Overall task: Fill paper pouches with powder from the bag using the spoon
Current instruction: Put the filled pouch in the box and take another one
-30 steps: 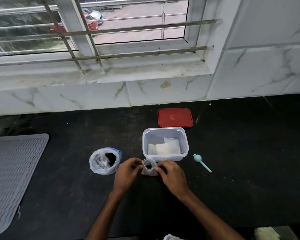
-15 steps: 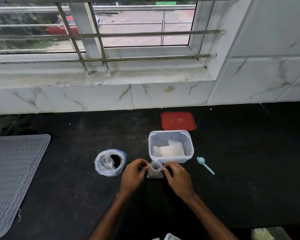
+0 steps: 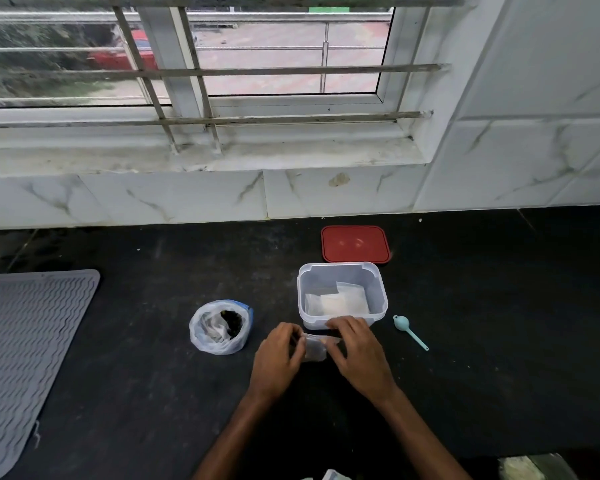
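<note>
Black bench [image 3: 482, 358]: open powder bag [image 3: 219, 329] on the left, clear tub [image 3: 381, 292] behind the hands. Left hand [image 3: 278, 362] and right hand [image 3: 361, 355] are palms down, fingers pinching the top edge of one paper pouch [image 3: 314, 350] between them. Judged step: working the pouch mouth; opening or sealing unclear. If filling is next, the right hand must reach the spoon [image 3: 409, 332], which lies idle right of the tub.

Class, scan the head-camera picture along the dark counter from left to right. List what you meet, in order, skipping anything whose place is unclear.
Grey mat → plastic bag → left hand → paper pouch, pinched between both hands → right hand → blue spoon.
</note>
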`<state>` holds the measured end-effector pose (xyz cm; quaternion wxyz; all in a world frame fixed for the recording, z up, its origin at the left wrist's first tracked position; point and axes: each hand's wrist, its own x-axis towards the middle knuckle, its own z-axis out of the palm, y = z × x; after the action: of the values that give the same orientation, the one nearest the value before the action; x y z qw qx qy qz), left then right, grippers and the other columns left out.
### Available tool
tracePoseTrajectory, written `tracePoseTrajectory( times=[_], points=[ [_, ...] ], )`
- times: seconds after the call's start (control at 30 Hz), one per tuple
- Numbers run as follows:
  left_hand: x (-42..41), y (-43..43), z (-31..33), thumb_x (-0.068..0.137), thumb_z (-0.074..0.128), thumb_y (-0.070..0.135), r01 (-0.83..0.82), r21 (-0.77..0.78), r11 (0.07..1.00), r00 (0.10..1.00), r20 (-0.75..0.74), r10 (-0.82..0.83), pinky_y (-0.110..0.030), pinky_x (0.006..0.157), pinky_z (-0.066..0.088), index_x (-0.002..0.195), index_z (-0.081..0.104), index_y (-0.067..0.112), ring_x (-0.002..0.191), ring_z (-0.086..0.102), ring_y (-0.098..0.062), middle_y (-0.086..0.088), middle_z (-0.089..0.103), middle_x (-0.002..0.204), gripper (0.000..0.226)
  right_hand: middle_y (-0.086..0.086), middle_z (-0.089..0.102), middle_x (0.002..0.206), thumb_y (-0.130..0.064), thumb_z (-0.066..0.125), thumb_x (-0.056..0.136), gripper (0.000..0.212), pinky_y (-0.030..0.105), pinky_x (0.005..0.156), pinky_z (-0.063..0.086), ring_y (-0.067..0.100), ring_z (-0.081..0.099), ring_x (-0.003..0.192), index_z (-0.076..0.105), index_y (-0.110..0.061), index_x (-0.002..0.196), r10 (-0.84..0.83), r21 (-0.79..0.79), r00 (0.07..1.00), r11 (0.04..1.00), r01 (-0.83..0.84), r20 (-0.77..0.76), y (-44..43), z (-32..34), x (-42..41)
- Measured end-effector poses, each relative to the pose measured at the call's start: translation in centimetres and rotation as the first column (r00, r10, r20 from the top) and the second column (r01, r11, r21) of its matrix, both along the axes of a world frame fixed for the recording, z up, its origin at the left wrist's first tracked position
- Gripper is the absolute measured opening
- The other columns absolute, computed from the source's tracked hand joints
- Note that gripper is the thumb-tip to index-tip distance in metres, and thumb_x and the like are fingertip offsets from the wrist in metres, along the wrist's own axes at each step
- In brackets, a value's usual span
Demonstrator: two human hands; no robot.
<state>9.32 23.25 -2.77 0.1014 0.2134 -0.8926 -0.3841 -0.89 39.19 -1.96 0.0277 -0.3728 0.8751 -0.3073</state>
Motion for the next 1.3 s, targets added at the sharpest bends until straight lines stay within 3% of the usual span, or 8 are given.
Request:
tracePoseTrajectory(
  times=[0.17,0.33,0.5,0.63,0.77,1.0,1.1,1.3],
  points=[
    [0.0,0.5,0.1,0.092,0.051,0.041,0.021,-0.038,0.999,0.999,-0.032,-0.022,-0.033,0.079,0.047,0.095,0.057,0.029,0.086,0.057,-0.002,0.015,0.058,0.093,0.014,-0.009,0.067,0.101,-0.037,0.056,0.096,0.018,0.029,0.086,0.049,0.006,0.055,0.097,0.069,-0.025,0.101,0.153,0.021,0.982,0.988,-0.152,-0.112,-1.6,0.2,0.0],
    [0.2,0.5,0.3,0.092,0.055,0.04,-0.022,-0.011,1.0,0.998,-0.064,0.021,-0.035,0.078,0.051,0.093,0.058,0.031,0.087,0.059,-0.002,0.016,0.059,0.092,0.01,-0.009,0.069,0.101,-0.034,0.06,0.095,0.014,0.026,0.088,0.047,0.007,0.058,0.097,0.069,-0.025,0.101,0.166,-0.016,0.982,0.986,-0.168,-0.088,-1.8,0.3,-0.2],
    [0.3,0.7,0.9,0.091,0.065,0.03,-0.057,0.058,0.997,0.992,-0.105,0.063,-0.033,0.075,0.053,0.092,0.063,0.03,0.087,0.06,-0.002,0.016,0.061,0.091,0.002,-0.008,0.066,0.089,-0.021,0.072,0.085,0.004,0.032,0.077,0.05,0.009,0.055,0.088,0.071,-0.021,0.088,0.121,-0.058,0.99,0.99,-0.125,-0.079,-2.2,0.6,-0.6],
    [0.4,1.0,1.2,0.09,0.068,0.027,-0.038,0.111,0.993,0.991,-0.125,0.052,-0.032,0.073,0.054,0.092,0.064,0.029,0.086,0.062,-0.004,0.017,0.062,0.092,0.005,-0.005,0.065,0.084,-0.027,0.082,0.075,0.016,0.024,0.07,0.046,0.009,0.054,0.082,0.071,-0.017,0.08,0.091,-0.052,0.994,0.994,-0.094,-0.057,-2.3,1.2,-0.8],
    [0.3,1.1,1.0,0.089,0.069,0.025,-0.047,0.129,0.99,0.991,-0.116,0.063,-0.035,0.072,0.055,0.091,0.065,0.03,0.084,0.063,-0.004,0.017,0.063,0.091,0.007,-0.007,0.065,0.084,-0.023,0.085,0.073,0.016,0.024,0.067,0.053,0.007,0.056,0.083,0.071,-0.019,0.081,0.098,-0.005,0.993,0.995,-0.099,-0.069,-2.3,1.2,-0.8],
    [0.1,1.5,1.0,0.092,0.063,0.026,-0.146,0.082,0.986,0.983,-0.097,0.154,-0.034,0.07,0.054,0.091,0.06,0.03,0.082,0.062,-0.001,0.018,0.062,0.088,0.005,-0.006,0.064,0.098,-0.016,0.066,0.088,0.009,0.024,0.077,0.051,0.007,0.057,0.094,0.07,-0.018,0.096,0.114,-0.086,0.993,0.99,-0.11,0.044,-1.7,1.1,-0.8],
    [0.0,1.6,0.8,0.093,0.062,0.028,-0.13,0.092,0.987,0.988,-0.074,0.137,-0.033,0.072,0.054,0.093,0.059,0.032,0.084,0.062,-0.001,0.018,0.062,0.09,0.005,-0.003,0.063,0.095,-0.008,0.069,0.084,0.008,0.025,0.075,0.05,0.009,0.055,0.092,0.068,-0.014,0.089,0.111,-0.095,0.993,0.99,-0.106,0.039,-1.9,1.1,-0.9],
    [-0.2,1.6,0.9,0.087,0.07,0.027,-0.052,0.081,0.995,0.995,-0.079,0.058,-0.026,0.07,0.053,0.094,0.065,0.03,0.084,0.062,-0.003,0.019,0.063,0.092,0.009,0.0,0.064,0.094,-0.013,0.079,0.078,0.015,0.027,0.075,0.052,0.012,0.057,0.091,0.068,-0.013,0.089,0.154,-0.055,0.988,0.987,-0.153,0.01,-1.7,0.7,-1.2]
  ],
)
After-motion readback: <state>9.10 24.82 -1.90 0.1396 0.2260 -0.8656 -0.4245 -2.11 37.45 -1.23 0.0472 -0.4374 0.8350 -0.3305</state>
